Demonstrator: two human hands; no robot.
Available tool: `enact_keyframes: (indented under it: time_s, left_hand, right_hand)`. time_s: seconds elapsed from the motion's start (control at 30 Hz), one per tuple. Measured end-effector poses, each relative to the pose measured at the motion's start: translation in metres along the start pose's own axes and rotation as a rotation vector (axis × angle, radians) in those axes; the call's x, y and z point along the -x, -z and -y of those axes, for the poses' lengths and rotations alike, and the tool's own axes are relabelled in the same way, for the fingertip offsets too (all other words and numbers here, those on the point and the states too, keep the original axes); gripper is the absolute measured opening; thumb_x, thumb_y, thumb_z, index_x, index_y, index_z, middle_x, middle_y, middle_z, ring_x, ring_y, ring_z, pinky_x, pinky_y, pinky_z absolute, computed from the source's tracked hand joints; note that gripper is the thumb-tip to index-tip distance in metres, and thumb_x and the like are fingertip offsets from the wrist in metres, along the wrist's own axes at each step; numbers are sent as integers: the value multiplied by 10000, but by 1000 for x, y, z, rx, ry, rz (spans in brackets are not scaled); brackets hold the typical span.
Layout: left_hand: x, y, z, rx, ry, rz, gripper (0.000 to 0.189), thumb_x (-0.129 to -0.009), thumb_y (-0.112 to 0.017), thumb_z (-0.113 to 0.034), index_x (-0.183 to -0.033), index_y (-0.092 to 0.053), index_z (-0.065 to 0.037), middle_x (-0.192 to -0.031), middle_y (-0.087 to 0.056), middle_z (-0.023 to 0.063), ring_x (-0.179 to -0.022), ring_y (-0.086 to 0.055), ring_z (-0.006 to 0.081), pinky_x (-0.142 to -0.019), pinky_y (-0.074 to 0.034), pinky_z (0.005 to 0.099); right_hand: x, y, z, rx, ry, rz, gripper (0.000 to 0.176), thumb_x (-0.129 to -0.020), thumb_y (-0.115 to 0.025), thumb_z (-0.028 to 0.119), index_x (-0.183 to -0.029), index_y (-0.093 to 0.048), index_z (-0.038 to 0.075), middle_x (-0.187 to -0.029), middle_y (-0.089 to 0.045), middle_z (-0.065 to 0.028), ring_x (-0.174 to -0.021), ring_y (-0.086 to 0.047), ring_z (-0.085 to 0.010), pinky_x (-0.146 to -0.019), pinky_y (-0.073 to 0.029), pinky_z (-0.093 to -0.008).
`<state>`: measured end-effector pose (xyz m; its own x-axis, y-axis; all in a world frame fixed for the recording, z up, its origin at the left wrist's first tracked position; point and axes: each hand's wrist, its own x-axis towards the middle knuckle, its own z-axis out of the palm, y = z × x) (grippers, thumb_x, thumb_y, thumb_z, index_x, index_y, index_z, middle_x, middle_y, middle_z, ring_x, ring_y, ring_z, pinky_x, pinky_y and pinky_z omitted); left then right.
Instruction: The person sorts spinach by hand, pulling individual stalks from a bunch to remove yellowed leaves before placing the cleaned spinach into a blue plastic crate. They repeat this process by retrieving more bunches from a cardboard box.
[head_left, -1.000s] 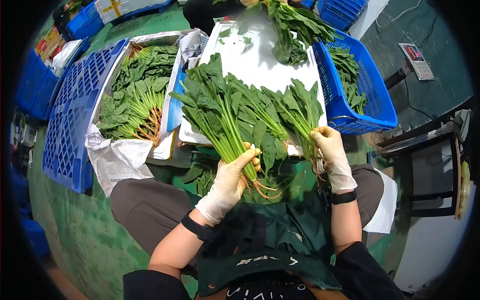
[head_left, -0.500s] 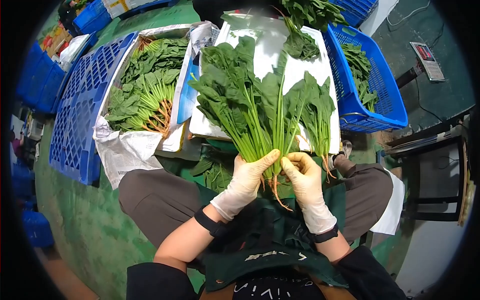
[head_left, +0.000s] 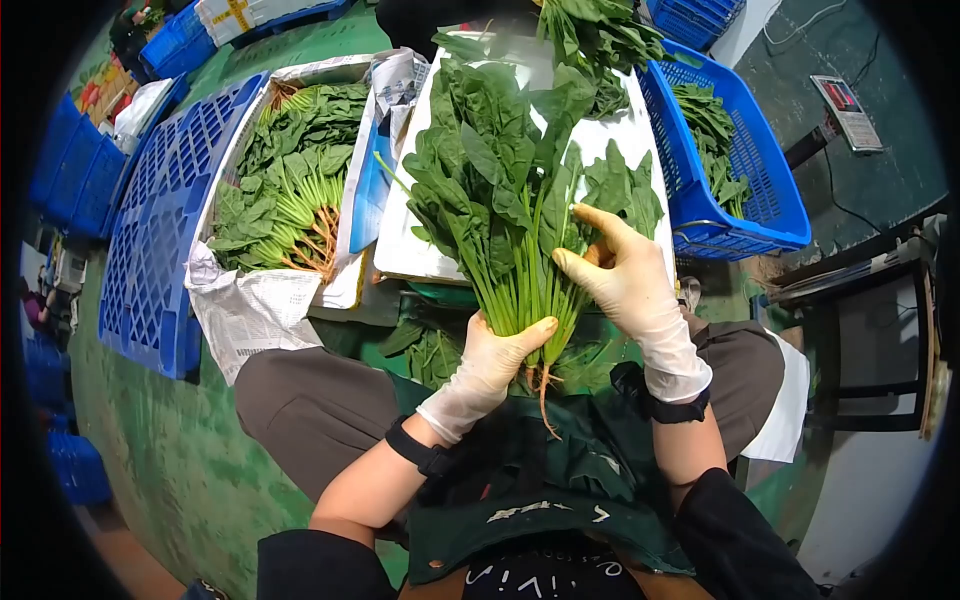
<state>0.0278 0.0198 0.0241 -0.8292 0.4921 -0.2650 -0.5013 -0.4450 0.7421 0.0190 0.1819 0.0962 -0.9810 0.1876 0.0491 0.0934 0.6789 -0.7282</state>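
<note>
Gripping the stems of a leafy spinach bunch point(head_left: 510, 190) at frame centre, the gloved left hand point(head_left: 490, 365) closes tight; the right hand point(head_left: 625, 280), fingers spread, rests against its crinkled leaves.

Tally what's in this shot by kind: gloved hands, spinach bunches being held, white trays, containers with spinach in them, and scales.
Gloved hands: 2 (left hand, right hand)
Held spinach bunch: 1
White tray: 1
Containers of spinach: 2 (blue basket, newspaper-lined box)
Digital scale: 1
Total: 7
</note>
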Motion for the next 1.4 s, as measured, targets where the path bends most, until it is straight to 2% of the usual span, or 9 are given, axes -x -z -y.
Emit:
enact_keyframes:
  time_s: [0.1, 0.17, 0.5, 0.63, 0.7, 0.83, 0.97, 1.23, 1.4]
  left_hand:
    - [-1, 2, 1, -13, -1, -19, 301, -775, -700, -46, -1049, -582, -5, -955, -637, 42, -807, -600, 110, -743, -491, 251]
    - [-3, 5, 2, -84, 27, -14, 306, -772, -704, -52, -1049, -582, -7, -959, -638, 44, -808, -600, 107, -739, -488, 245]
    - [-10, 4, 8, 47, 25, -16, 338, -742, -700, 6, -1057, -577, -10, -970, -640, 50, -854, -604, 135, -789, -483, 278]
    - [-12, 12, 16, 31, 70, 22, 351, -746, -695, 15, -1073, -568, -6, -997, -637, 59, -881, -604, 144, -796, -483, 282]
    - [-11, 13, 17, 25, 84, 31, 355, -747, -694, 15, -1077, -566, -6, -1001, -637, 60, -885, -605, 146, -795, -483, 281]
    - [-18, 13, 7, 152, 41, -28, 331, -762, -676, 23, -1073, -564, -8, -997, -636, 70, -890, -611, 161, -809, -489, 289]
    - [-18, 13, 3, 179, 44, -26, 309, -779, -661, 17, -1071, -564, -9, -990, -637, 66, -881, -613, 157, -803, -493, 284]
    - [-15, 9, 11, 22, -37, -52, 304, -786, -683, -32, -1067, -567, -23, -985, -634, 49, -856, -608, 136, -759, -492, 268]
    - [-13, 9, 17, 62, -44, -85, 300, -788, -703, -85, -1052, -570, -36, -969, -632, 39, -831, -603, 128, -727, -491, 259]
  right_hand:
    - [-5, 0, -13, -20, -106, 17, 432, -746, -722, 267, -1088, -616, 25, -626, -584, -53, -575, -557, -140, -562, -453, -289]
    - [-7, -2, -21, -264, -158, 87, 340, -793, -711, 176, -1057, -617, -16, -664, -590, 16, -579, -500, -37, -509, -397, -200]
    - [-11, -24, -29, -519, -168, -251, 190, -783, -713, 177, -831, -681, -4, -687, -624, 4, -620, -534, -68, -576, -432, -216]
    - [-23, -10, -25, -1006, -336, -418, 182, -822, -684, 202, -908, -653, 45, -626, -500, 65, -458, -343, -11, -386, -224, -163]
    - [-21, -1, -31, -1057, -209, -497, 205, -840, -663, 204, -960, -646, 38, -661, -540, 42, -458, -367, -19, -387, -238, -163]
    - [20, 0, -61, -159, -102, -273, 524, -761, -729, 197, -1193, -524, -19, -707, -607, -42, -595, -531, -78, -536, -438, -226]
    - [62, -27, -45, -419, -374, 176, 471, -774, -707, 375, -1022, -635, -19, -796, -635, -57, -705, -569, -101, -666, -473, -253]
    - [60, -54, -34, -851, -348, -101, 319, -782, -709, 72, -1051, -604, -64, -831, -666, -96, -683, -607, -102, -607, -497, -221]
    - [62, -58, -36, -825, -395, -89, 283, -774, -715, 58, -1009, -614, -63, -825, -667, -104, -677, -616, -108, -596, -501, -221]
